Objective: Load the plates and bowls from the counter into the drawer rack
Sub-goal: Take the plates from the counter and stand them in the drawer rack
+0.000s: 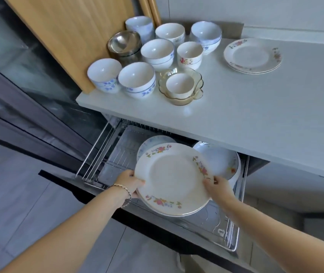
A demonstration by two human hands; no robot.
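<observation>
Both my hands hold a small stack of white floral plates (172, 179) over the open drawer rack (106, 154). My left hand (130, 183) grips the stack's left rim and my right hand (217, 186) grips its right rim. Behind the stack a pale blue plate (153, 140) and white dishes (219, 160) stand in the rack. On the counter (255, 107) sit several white bowls (136, 78), a steel bowl (123, 43), a small cup in amber glass dishes (181, 85), and a stack of floral plates (252, 56).
A wooden panel (64, 32) rises at the counter's left end beside the bowls. A dark glass appliance door (19, 79) stands to the left. The drawer's dark front (62, 180) juts out over the grey tile floor (29, 213).
</observation>
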